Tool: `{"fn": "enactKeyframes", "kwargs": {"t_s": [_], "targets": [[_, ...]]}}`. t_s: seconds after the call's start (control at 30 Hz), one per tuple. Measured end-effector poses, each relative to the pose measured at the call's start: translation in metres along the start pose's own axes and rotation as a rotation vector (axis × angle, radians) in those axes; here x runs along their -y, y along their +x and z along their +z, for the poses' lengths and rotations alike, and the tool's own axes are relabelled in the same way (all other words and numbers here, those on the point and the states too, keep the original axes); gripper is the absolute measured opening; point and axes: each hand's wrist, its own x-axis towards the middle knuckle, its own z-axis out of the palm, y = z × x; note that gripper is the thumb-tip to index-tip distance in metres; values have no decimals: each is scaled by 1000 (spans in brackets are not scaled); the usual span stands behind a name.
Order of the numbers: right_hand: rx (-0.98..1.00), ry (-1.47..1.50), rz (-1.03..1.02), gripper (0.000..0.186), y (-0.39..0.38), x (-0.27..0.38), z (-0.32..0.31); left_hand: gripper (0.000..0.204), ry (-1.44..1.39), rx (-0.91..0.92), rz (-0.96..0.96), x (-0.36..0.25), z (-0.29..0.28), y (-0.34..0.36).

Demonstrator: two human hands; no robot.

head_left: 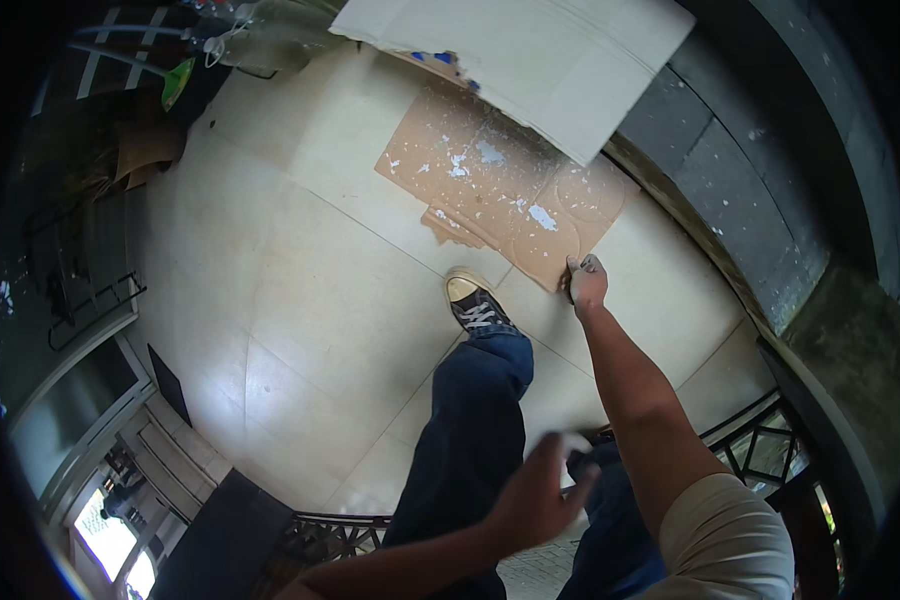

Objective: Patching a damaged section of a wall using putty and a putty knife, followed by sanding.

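My right hand point(587, 281) reaches out to the near right corner of a flat brown cardboard sheet point(490, 185). Its fingers are closed on that corner. White paint-like flecks and patches speckle the sheet, which lies on the floor, and faint round outlines show toward its right end. My left hand point(542, 500) is in front of my legs, smeared by motion. A whitish blurred patch shows by its fingertips; whether the hand holds it, I cannot tell.
A large whitish board point(530, 60) with a torn edge covers the cardboard's far side. Pale tiles point(320, 270) make up the floor. My sneaker point(475, 300) stands just short of the cardboard. Grey stone slabs point(720, 170) run along the right. Clear plastic bottles point(270, 38) lie far left.
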Motion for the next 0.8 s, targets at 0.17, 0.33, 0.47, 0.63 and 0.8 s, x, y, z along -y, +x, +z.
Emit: {"fn": "enactKeyframes", "kwargs": {"t_s": [0.17, 0.33, 0.47, 0.63, 0.8], "targets": [[187, 170, 120, 36, -13, 59, 86, 29, 147, 79, -65, -4, -7, 2], [157, 31, 98, 34, 1, 83, 123, 32, 595, 147, -108, 18, 2, 32], [133, 31, 68, 31, 10, 83, 145, 28, 566, 218, -104, 24, 23, 38], [180, 75, 94, 31, 7, 96, 173, 21, 550, 297, -179, 29, 19, 48], [219, 89, 190, 31, 3, 107, 192, 23, 573, 290, -183, 38, 15, 51]]}}
